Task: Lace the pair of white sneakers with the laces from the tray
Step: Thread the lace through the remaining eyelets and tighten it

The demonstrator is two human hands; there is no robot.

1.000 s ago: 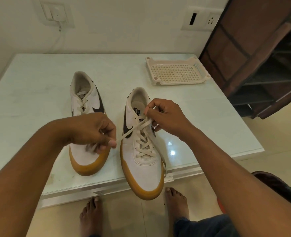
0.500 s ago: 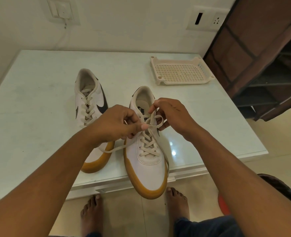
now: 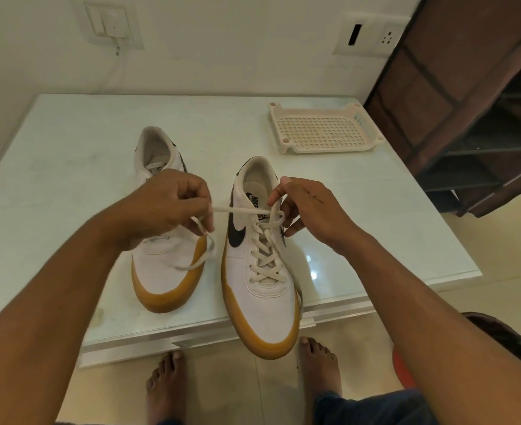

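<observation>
Two white sneakers with tan soles stand on the white table (image 3: 69, 185). The right sneaker (image 3: 262, 289) has its toe over the front edge and a cream lace (image 3: 265, 259) crossed up its eyelets. My left hand (image 3: 167, 207) pinches one lace end, pulled taut to the left over the left sneaker (image 3: 161, 271). My right hand (image 3: 308, 210) pinches a small loop of lace at the right sneaker's tongue. The left sneaker is laced, partly hidden under my left hand. The cream perforated tray (image 3: 323, 130) at the back right holds nothing.
A dark brown shoe rack (image 3: 467, 102) stands to the right of the table. Wall switch plates (image 3: 112, 23) hang behind the table. My bare feet (image 3: 167, 391) are on the tiled floor below the front edge, next to an orange object (image 3: 401, 369).
My left hand came in to the right sneaker's tongue, then drew the lace end back out to the left. My right hand stayed at the tongue with its loop.
</observation>
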